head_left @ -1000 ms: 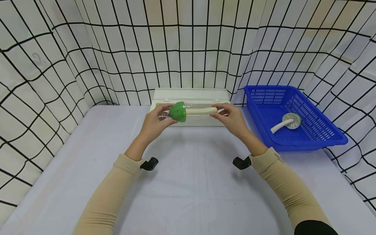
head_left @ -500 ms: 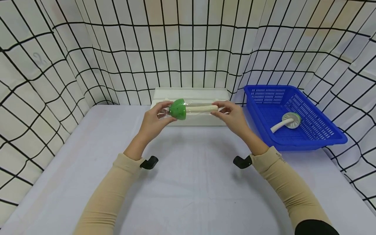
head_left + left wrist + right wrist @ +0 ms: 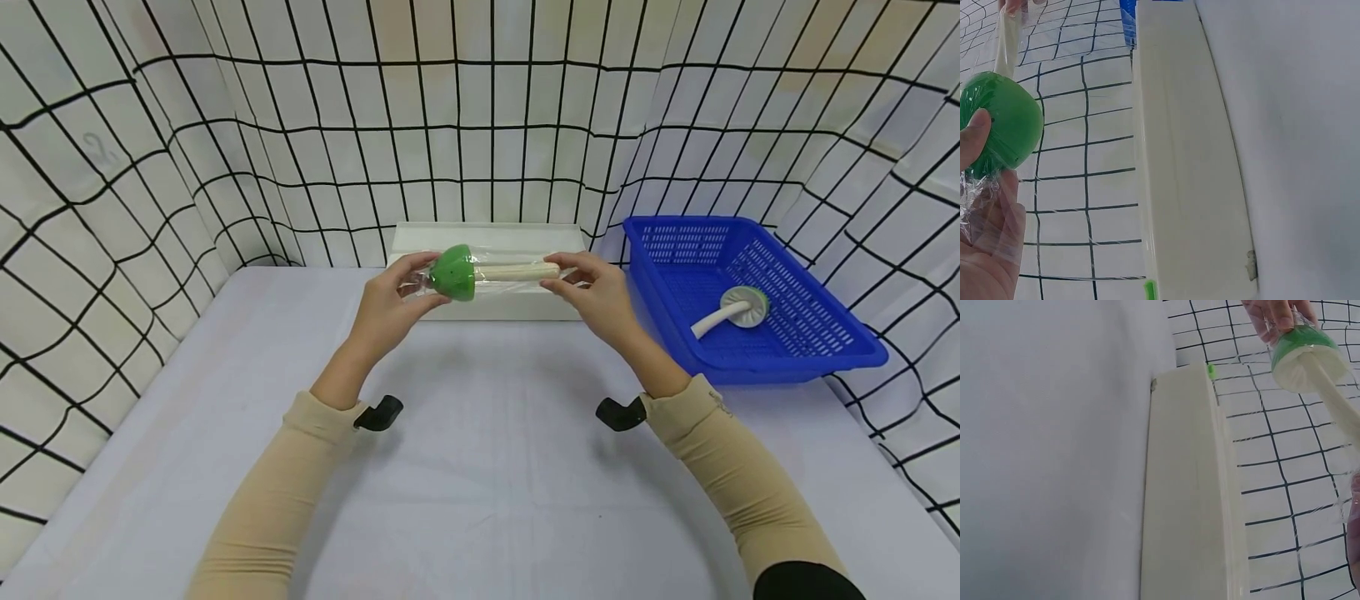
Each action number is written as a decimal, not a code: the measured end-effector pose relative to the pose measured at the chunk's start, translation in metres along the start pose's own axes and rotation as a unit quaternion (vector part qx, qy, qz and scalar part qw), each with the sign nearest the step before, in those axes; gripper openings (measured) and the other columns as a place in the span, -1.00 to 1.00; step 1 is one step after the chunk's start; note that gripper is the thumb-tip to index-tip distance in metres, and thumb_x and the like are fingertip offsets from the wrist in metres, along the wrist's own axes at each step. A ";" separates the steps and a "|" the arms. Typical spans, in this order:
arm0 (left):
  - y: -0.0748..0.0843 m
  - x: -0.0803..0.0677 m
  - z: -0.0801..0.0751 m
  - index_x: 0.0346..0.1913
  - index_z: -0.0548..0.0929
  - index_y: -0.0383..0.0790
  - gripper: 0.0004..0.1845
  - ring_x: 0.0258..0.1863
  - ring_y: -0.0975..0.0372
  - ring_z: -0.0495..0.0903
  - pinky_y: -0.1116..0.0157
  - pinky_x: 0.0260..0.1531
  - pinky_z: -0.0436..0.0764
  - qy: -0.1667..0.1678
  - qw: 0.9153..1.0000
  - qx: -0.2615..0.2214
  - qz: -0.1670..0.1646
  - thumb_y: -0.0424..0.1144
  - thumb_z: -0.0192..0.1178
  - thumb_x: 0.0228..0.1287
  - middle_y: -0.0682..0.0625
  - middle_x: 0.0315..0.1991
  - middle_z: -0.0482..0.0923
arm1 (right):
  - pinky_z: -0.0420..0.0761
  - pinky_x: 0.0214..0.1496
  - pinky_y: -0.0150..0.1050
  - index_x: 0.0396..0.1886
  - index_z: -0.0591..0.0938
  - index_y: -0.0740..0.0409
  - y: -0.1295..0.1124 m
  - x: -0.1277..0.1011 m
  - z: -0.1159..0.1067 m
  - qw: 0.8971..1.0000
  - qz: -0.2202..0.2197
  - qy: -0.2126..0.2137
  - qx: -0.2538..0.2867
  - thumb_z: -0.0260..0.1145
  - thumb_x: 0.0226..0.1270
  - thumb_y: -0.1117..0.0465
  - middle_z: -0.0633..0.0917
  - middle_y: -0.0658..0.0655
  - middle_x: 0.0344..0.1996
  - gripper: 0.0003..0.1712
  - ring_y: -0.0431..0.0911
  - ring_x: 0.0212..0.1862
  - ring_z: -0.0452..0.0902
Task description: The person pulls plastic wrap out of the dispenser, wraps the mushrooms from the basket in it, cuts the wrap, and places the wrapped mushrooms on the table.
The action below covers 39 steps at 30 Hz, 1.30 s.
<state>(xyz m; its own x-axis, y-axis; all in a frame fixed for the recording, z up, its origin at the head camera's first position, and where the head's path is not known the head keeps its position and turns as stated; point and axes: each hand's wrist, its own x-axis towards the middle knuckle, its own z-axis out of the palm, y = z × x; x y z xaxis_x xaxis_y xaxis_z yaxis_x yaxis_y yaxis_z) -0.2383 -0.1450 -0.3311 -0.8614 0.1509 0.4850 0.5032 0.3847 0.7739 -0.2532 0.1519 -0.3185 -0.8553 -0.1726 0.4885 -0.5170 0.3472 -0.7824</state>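
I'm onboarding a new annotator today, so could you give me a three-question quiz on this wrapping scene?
1. True or false: the green-capped toy mushroom with a cream stem is held up by both hands, left hand at the cap, right hand at the stem end.
2. What covers it? A) foil B) clear plastic film C) paper
3. Fill in: a second white mushroom lies in the blue plastic ____.

Key: 1 true; 2 B; 3 basket.

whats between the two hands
A green-capped toy mushroom with a cream stem, wrapped in clear film, spans from left hand to right hand in the head view.
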 end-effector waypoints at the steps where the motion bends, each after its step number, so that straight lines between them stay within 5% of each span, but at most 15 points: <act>1: 0.000 0.000 0.000 0.32 0.56 -0.27 -0.37 0.06 0.05 0.60 0.13 0.20 0.57 0.000 1.000 0.003 0.001 -0.45 0.50 0.16 -0.14 0.18 0.61 | 0.59 -0.30 -0.50 0.11 0.70 0.36 0.000 0.000 0.000 1.000 0.000 0.001 0.002 0.47 0.30 0.41 0.68 0.30 -0.07 -0.62 -0.09 -0.24 0.61; 14: 0.008 -0.004 -0.005 0.32 0.56 -0.29 -0.36 0.11 0.05 0.61 0.08 0.19 0.58 -0.001 1.000 0.006 0.022 -0.47 0.50 0.15 -0.13 0.25 0.59 | 0.63 -0.26 -0.48 0.08 0.71 0.35 -0.005 -0.001 -0.003 1.000 -0.022 0.006 0.002 0.47 0.29 0.42 0.68 0.27 -0.09 -0.64 -0.19 -0.28 0.60; 23: 0.012 -0.005 -0.007 0.32 0.56 -0.29 -0.34 0.15 0.05 0.61 0.23 0.17 0.59 -0.003 0.999 0.024 0.032 -0.47 0.51 0.12 -0.13 0.24 0.60 | 0.63 -0.26 -0.47 0.08 0.72 0.32 -0.008 -0.004 -0.007 1.000 -0.018 0.005 0.000 0.49 0.29 0.38 0.68 0.24 -0.09 -0.64 -0.18 -0.27 0.61; 32: 0.017 -0.007 -0.011 0.30 0.57 -0.34 -0.34 0.11 0.02 0.63 0.10 0.15 0.61 -0.005 0.998 0.032 0.063 -0.49 0.53 0.08 -0.16 0.22 0.61 | 0.65 -0.25 -0.47 0.07 0.73 0.34 -0.015 -0.007 -0.011 0.999 -0.031 0.004 0.005 0.48 0.28 0.41 0.68 0.24 -0.10 -0.65 -0.20 -0.28 0.61; 39: 0.020 -0.009 -0.013 0.27 0.59 -0.34 -0.32 0.05 0.07 0.64 0.25 0.12 0.62 0.000 0.996 0.042 0.079 -0.49 0.56 0.02 -0.15 0.19 0.64 | 0.65 -0.23 -0.47 0.08 0.72 0.34 -0.018 -0.010 -0.012 1.000 -0.030 0.002 0.011 0.48 0.29 0.42 0.68 0.24 -0.08 -0.65 -0.21 -0.26 0.61</act>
<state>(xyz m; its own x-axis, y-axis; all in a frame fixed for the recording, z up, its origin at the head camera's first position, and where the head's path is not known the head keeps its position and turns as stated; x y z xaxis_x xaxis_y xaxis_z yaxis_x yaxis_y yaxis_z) -0.2201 -0.1503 -0.3149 -0.7713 0.2160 0.5987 0.6255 0.4309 0.6504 -0.2352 0.1588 -0.3046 -0.8231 -0.1887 0.5357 -0.5673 0.3165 -0.7603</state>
